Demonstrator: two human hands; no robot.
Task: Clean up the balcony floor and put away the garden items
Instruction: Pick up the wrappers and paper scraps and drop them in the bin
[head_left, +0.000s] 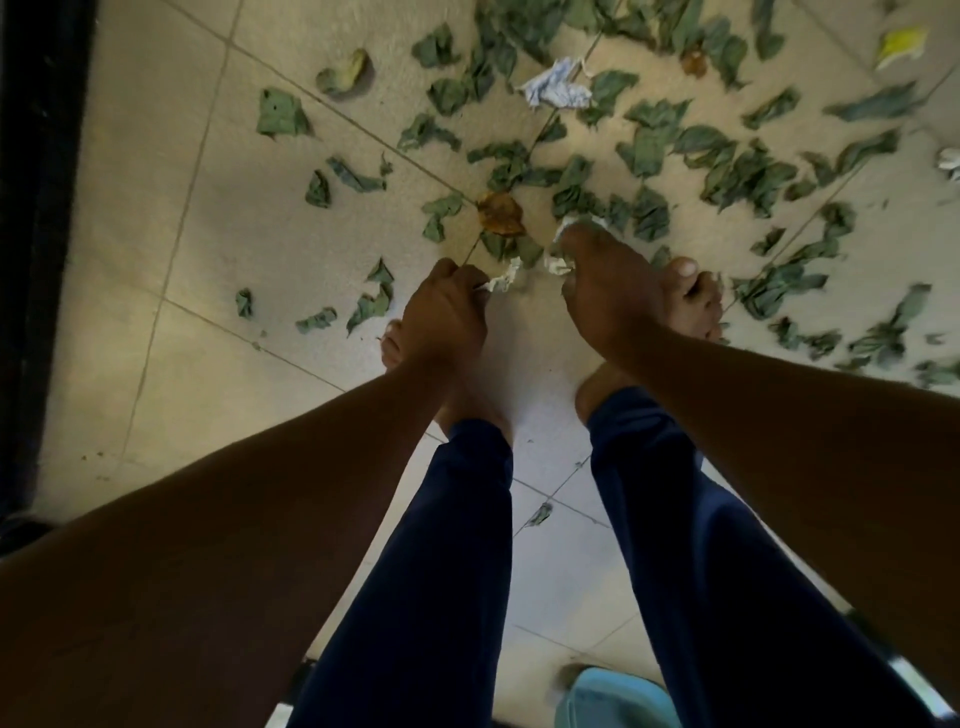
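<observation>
Tiled floor (218, 249): pale beige tiles with dark grout lines, seen from above by a person bending forward.

Green leaves (649, 150): many torn, curled pieces scattered over the upper and right parts of the floor, densest at upper right; a few stray pieces lie apart at left, and one single piece (539, 514) lies between the legs.

Brown leaf (500, 213): one dry orange-brown leaf among the green ones, just beyond both hands.

Crumpled paper, white with blue marks (556, 88): lying on the floor among the leaves, well beyond the hands.

Yellow scrap (901, 45): at the upper right corner, blurred.

Left hand (447, 312): fingers curled, pinching a small crumpled white paper scrap (503, 279) that sticks out past the fingertips, low over the floor.

Right hand (608, 291): fingers curled down around a wad of white paper (562, 260), which shows at the fingertips and touches or nearly touches the leaves there; contact with the floor cannot be told.

Bare feet: left foot (395, 348) partly hidden behind the left hand; right foot (693, 299) showing beside the right wrist, toes among the leaves.

Legs in dark blue trousers (452, 545).

Light blue object (608, 699): at the bottom edge, kind not clear.

Dark frame (36, 208): along the left edge.
</observation>
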